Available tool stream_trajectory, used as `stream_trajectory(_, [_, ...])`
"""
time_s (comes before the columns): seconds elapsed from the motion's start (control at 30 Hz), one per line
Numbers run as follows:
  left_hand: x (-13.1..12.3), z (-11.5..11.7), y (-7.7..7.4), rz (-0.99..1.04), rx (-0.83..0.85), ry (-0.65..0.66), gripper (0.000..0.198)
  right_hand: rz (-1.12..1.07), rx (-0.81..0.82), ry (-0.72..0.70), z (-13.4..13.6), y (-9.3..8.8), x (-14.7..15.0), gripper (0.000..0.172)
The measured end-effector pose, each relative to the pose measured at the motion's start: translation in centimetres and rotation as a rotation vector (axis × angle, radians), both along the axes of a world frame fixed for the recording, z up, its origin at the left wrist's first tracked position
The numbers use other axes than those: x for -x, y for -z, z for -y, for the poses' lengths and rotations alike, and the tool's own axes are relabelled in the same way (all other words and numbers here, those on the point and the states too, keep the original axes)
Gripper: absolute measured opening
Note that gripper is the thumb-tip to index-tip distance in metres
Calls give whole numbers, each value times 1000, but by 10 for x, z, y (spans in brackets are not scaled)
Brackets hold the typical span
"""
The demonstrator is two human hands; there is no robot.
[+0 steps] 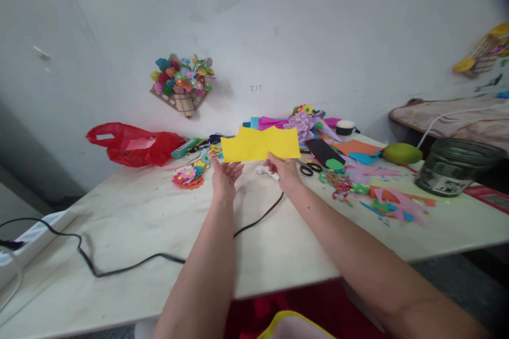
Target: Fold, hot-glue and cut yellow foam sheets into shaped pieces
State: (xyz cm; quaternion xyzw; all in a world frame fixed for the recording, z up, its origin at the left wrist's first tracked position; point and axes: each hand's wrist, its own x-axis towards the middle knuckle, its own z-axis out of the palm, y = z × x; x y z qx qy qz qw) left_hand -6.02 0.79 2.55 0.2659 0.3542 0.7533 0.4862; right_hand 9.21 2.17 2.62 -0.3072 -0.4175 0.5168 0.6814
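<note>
A yellow sheet [260,144] with an uneven, cut upper edge is held up above the table. My right hand [284,170] pinches its lower edge right of the middle, thumb in front. My left hand [226,176] is just below the sheet's left end, palm up with the fingers spread; whether it touches the sheet is unclear. Behind my right hand lies a white object [265,170] joined to a black cord [260,217]. Black scissors [310,169] rest to the right of that hand. Colourful foam flowers [189,175] lie to the left of my left hand.
On the white table [139,217] are a red plastic bag [137,144], a dark phone [325,153], coloured scraps [397,204], a green mango [402,153] and a glass jar [447,172]. A power strip [35,238] sits at the left edge. A flower decoration [183,82] hangs on the wall.
</note>
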Motion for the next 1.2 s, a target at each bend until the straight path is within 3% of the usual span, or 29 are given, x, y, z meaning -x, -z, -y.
stream_trajectory(0.27, [-13, 3, 6, -188, -54, 119, 33, 27, -2, -11, 0, 1, 2, 26])
stream_trajectory(0.6, [-11, 4, 6, -141, -63, 51, 28, 49, -33, -54, 0, 5, 7, 26])
stream_trajectory(1.0, [-3, -2, 6, -74, 3, -75, 51, 4, 14, -27, -2, 5, 2, 25])
stream_trajectory(1.2, [1, -3, 8, 1, -65, -131, 32, -2, 27, -35, -2, 5, 2, 24])
